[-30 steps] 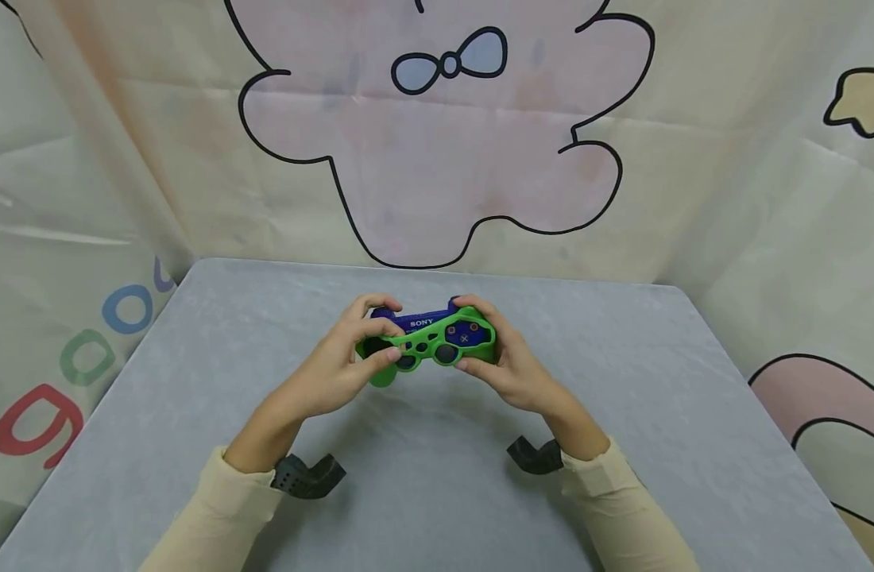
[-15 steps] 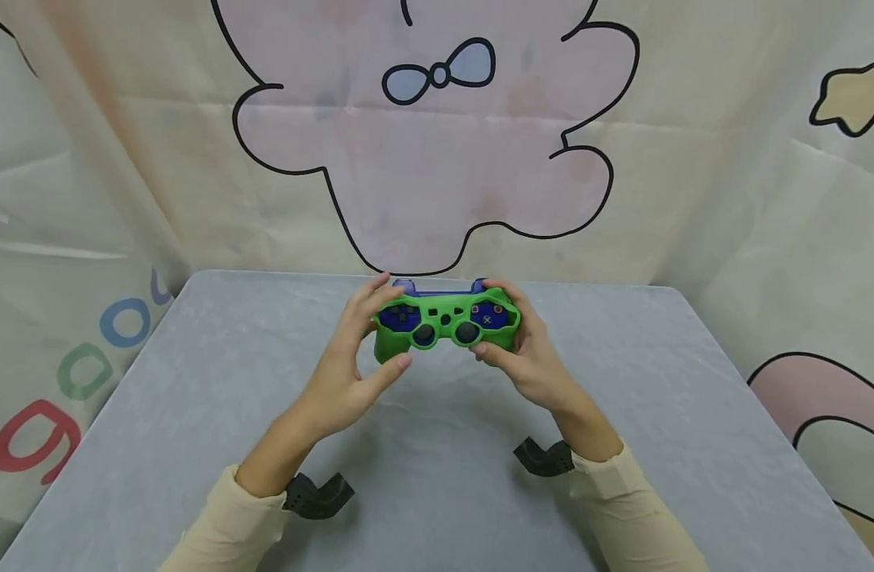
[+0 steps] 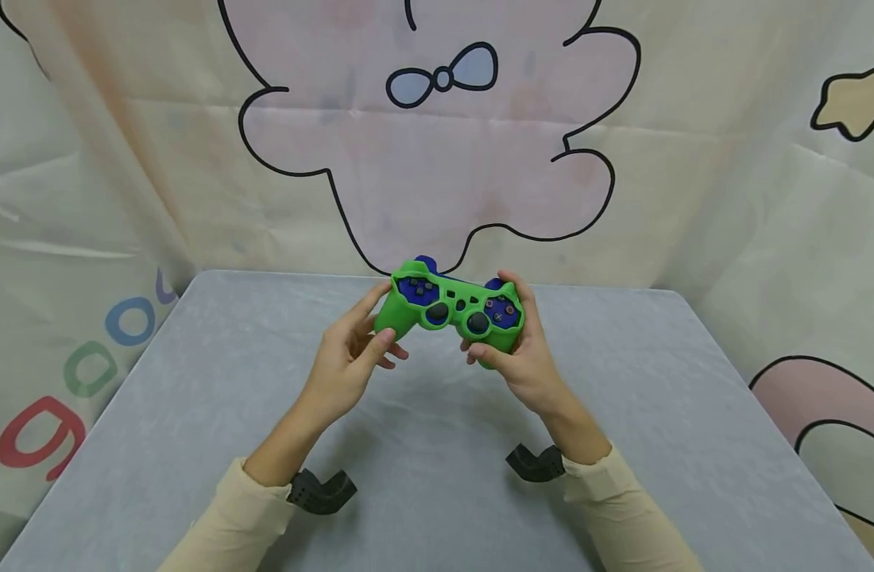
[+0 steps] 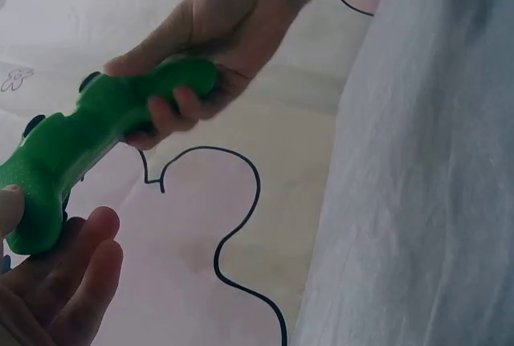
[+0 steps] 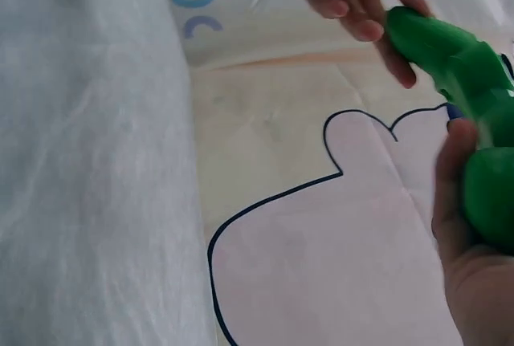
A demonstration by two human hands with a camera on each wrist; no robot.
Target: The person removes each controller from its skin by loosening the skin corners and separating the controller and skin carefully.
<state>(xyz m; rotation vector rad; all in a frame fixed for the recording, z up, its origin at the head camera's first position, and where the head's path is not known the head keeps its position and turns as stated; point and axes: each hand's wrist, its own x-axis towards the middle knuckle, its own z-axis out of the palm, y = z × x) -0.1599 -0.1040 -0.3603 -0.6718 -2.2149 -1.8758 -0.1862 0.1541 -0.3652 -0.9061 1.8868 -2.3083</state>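
A blue game controller (image 3: 419, 291) in a green silicone sleeve (image 3: 397, 314) is held up above the table, tilted with its left end higher. Its buttons and two black thumbsticks face the head camera. The right hand (image 3: 531, 373) grips the right handle, thumb at the lower front and index finger at the top edge. At the left handle, the left hand (image 3: 337, 369) pinches with thumb and index finger, while its other fingers stick out loosely below. The left wrist view shows the sleeve's smooth green underside (image 4: 96, 133) between both hands.
A grey-blue cloth covers the table (image 3: 437, 477). Behind it hangs a cream curtain (image 3: 194, 143) with a pink cartoon figure. Each wrist bears a black camera mount, left mount (image 3: 322, 492) and right mount (image 3: 535, 463).
The sleeve's left side hung loose a second ago and now lies over the controller. The left fingers spread apart, then took the left handle. The controller's left end has risen.
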